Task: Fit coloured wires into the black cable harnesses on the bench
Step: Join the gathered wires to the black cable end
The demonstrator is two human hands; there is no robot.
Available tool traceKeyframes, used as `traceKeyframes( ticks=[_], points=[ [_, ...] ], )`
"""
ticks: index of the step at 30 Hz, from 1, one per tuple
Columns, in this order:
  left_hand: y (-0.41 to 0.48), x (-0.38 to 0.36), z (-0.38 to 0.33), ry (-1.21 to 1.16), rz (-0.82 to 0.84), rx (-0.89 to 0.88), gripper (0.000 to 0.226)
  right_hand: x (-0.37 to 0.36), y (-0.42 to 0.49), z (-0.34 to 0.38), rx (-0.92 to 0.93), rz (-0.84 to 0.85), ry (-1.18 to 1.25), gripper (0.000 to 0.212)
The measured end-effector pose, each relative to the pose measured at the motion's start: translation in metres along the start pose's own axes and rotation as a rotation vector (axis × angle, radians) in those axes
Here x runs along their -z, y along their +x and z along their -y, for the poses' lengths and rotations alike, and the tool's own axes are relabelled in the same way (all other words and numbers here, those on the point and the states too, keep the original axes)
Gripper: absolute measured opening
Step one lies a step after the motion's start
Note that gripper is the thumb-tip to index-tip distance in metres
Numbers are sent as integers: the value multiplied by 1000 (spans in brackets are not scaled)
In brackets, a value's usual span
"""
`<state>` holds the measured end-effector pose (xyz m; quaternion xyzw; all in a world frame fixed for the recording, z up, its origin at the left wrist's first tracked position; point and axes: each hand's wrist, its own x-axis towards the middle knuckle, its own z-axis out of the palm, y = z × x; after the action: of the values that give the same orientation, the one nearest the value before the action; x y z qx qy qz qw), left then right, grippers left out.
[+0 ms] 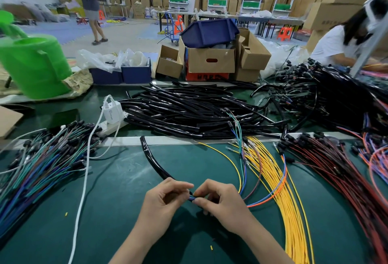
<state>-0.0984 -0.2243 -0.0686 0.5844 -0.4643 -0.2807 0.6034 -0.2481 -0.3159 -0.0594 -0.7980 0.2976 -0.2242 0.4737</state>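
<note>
My left hand pinches the near end of a curved black harness tube that arcs away over the green bench mat. My right hand pinches a small bundle of coloured wires, blue, orange, brown and yellow, right at the tube's mouth. Those wires loop out to the right and back toward the bench's middle. A fan of yellow wires lies just right of my hands. The wire tips are hidden between my fingers.
A heap of black harness tubes fills the bench's middle. Blue-green wires with connectors lie left, red wires right. A white power strip and cable, a green bucket, cardboard boxes, a seated person.
</note>
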Motion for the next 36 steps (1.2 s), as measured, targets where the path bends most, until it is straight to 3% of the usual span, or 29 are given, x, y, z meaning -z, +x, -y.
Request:
traceKeyframes(
  ticks=[6,13,17,21,26,36],
  points=[
    [2,4,-1,-72,47,137,23,1,0,1,-29,-11,115,7],
    [0,-2,-2,-229,19,323,22,1,0,0,-34,-10,111,16],
    [-3,-9,-1,-267,-73,347,17,0,-1,3,5,-59,40,11],
    [-3,-14,-3,-508,-174,414,12,4,-1,5,-2,-119,100,10],
    [-1,-12,-1,-794,-96,538,18,11,0,7,-16,-57,257,13],
    [2,-9,3,-856,-39,626,14,18,-3,7,-15,19,281,10]
  ],
)
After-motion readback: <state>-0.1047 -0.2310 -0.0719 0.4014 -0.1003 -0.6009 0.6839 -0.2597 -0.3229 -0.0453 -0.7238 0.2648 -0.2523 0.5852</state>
